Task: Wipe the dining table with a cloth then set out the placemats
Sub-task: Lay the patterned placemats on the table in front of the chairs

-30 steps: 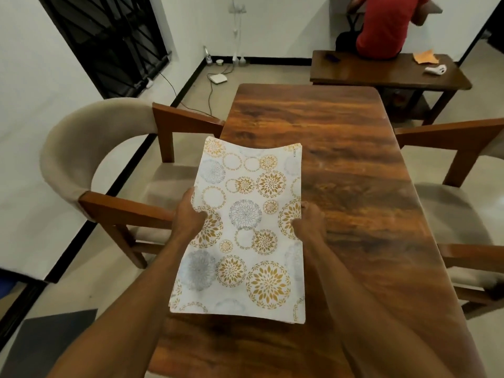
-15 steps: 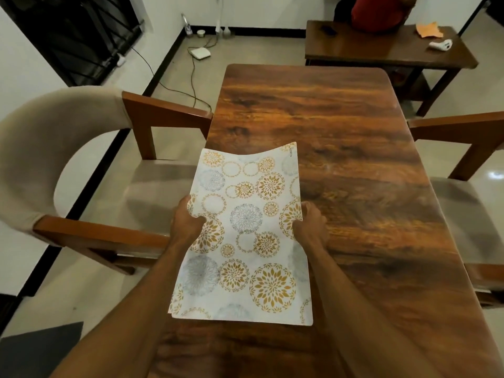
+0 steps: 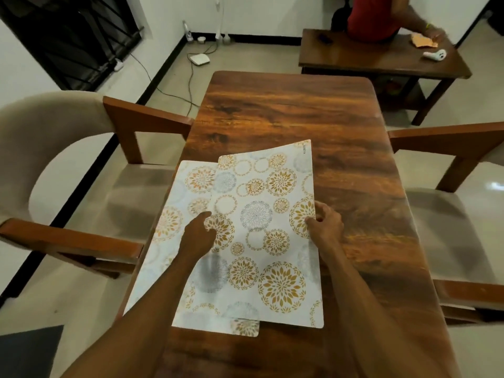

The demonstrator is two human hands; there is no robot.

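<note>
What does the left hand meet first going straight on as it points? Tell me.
The upper placemat: the left hand points toward its left edge, seemingly right at it, though depth is unclear.

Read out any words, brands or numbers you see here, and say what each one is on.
On the top placemat: one short line of dark print at its far right corner, too small and blurred to read.
On the lower placemat and the dining table: no text visible.
</note>
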